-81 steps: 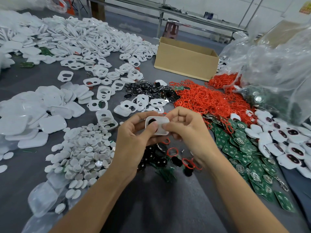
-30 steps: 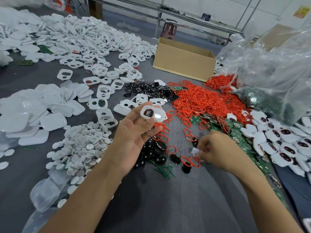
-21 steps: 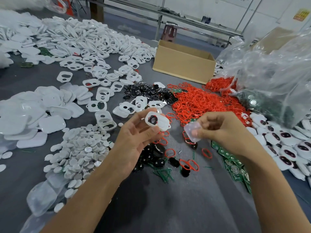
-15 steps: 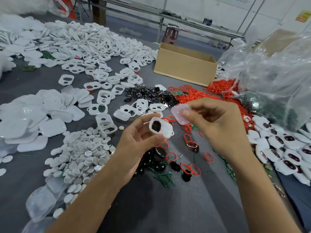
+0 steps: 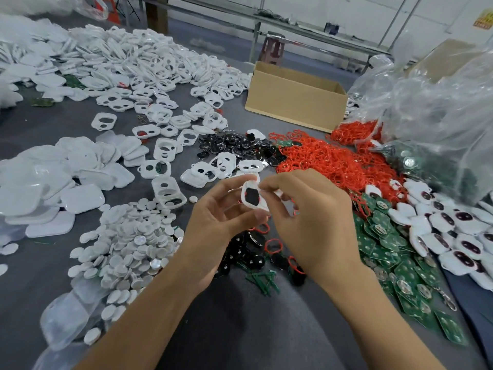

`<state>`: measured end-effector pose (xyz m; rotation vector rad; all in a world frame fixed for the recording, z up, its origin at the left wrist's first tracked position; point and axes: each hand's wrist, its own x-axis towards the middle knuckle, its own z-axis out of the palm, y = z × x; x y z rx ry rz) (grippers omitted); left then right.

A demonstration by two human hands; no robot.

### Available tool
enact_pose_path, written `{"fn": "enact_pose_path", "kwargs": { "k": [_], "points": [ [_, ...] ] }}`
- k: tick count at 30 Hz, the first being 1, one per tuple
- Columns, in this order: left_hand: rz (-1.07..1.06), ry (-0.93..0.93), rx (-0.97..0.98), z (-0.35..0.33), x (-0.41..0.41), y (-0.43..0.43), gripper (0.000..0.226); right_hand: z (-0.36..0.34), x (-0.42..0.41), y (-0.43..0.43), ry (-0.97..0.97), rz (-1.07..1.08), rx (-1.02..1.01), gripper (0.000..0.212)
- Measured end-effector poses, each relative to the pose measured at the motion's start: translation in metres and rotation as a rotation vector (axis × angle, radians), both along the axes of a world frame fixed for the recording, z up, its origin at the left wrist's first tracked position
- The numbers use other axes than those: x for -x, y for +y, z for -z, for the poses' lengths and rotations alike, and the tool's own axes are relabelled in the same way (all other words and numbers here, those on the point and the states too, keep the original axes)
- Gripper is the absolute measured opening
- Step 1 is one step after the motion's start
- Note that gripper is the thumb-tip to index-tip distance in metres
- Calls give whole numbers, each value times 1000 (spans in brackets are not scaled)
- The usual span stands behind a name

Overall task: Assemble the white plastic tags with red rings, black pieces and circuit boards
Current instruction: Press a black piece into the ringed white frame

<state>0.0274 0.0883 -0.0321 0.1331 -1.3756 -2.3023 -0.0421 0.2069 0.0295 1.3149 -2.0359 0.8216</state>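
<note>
My left hand (image 5: 216, 222) holds a white plastic tag (image 5: 252, 197) with a black piece in its opening, thumb below and fingers behind it. My right hand (image 5: 312, 220) meets the tag from the right, fingertips pinching at its upper edge; what it pinches is hidden. Under the hands lie loose black pieces (image 5: 248, 257) and a few red rings (image 5: 273, 245). A red ring heap (image 5: 328, 161) spreads behind, green circuit boards (image 5: 386, 252) to the right, empty white tag frames (image 5: 160, 84) at the far left.
A cardboard box (image 5: 296, 100) stands at the back. Clear plastic bags (image 5: 437, 118) bulge at the right. Assembled tags (image 5: 453, 231) lie along the right edge. White round discs (image 5: 128, 241) and white back covers (image 5: 53, 180) are heaped on the left of the grey table (image 5: 240, 329).
My right hand picked a small translucent piece off the table, lifted it, and moved left onto the tag held by my left hand.
</note>
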Motion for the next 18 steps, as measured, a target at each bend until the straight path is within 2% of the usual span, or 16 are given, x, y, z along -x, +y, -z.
{"fn": "enact_pose_path", "kwargs": {
  "k": [8,14,18],
  "points": [
    [-4,8,-37,-2,-1,0,57,-2,2,3,-125,-124,-121,21],
    [19,12,-54,-2,-2,-1,61,-9,-1,6,-64,-61,-195,24],
    [22,15,-73,-2,-1,-1,61,-12,-1,8,-94,-61,-219,26]
  ]
}}
